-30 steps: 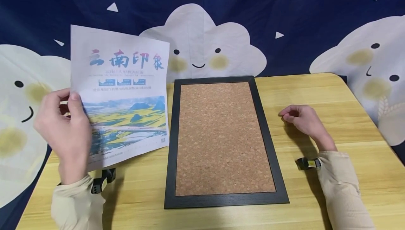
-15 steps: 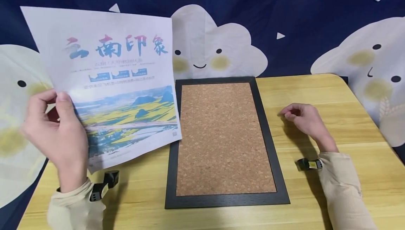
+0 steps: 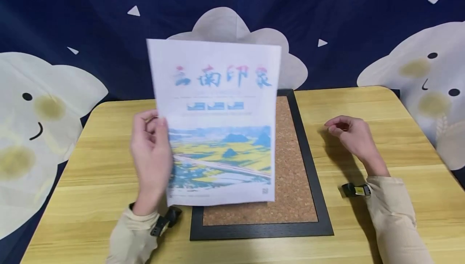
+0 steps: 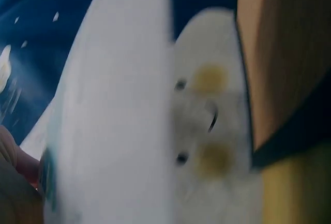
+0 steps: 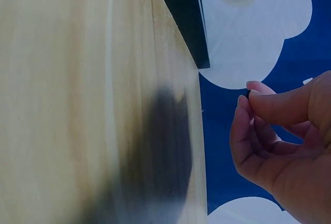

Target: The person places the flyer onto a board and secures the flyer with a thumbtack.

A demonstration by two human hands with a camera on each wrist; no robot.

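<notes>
My left hand point(image 3: 151, 161) grips a printed paper sheet point(image 3: 218, 151) by its left edge, thumb on the front. Coloured lettering and a yellow-green landscape show on it. The sheet is raised in front of a black-framed cork board point(image 3: 296, 175), hiding much of the board's left part. In the left wrist view the sheet point(image 4: 119, 100) is blurred and fills the middle. To the right of the board, my right hand point(image 3: 351, 137) is held over the table. The right wrist view shows its thumb and fingertips pinching a tiny dark object point(image 5: 247, 94), mostly hidden, kind unclear.
The board lies on a light wooden table point(image 3: 101, 167). Behind the table hangs a navy cloth point(image 3: 334, 5) with white smiling clouds. Each wrist carries a small black camera, such as the right one point(image 3: 350, 189).
My left hand has carried the sheet right, from the table's left side to in front of the cork board. The sheet now faces me more squarely. My right hand stays almost still.
</notes>
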